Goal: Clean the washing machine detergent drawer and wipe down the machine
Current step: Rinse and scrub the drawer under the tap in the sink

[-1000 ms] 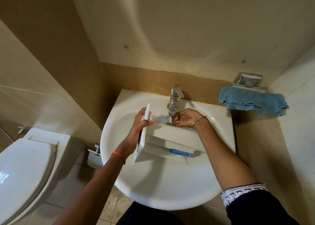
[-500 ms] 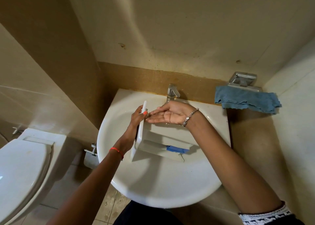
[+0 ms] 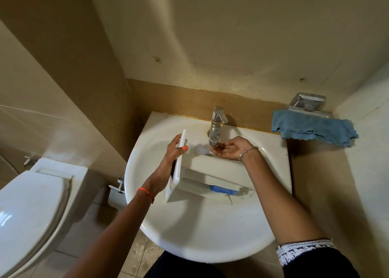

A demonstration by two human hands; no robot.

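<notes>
Head view: left hand (image 3: 175, 151) clamps the drawer (image 3: 202, 180); right hand (image 3: 228, 149), cupped and empty, under the tap (image 3: 215, 130); better tilt the drawer toward the water.

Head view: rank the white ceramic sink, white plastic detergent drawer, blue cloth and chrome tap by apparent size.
1. White ceramic sink
2. White plastic detergent drawer
3. Blue cloth, though it lies farther away
4. Chrome tap

Half a second ago the right hand (image 3: 228, 149) lay flat, palm up, over the drawer (image 3: 210, 176). Now it sits cupped right under the tap (image 3: 215, 130) spout, back where it was a second ago, beside the drawer's far end.
</notes>
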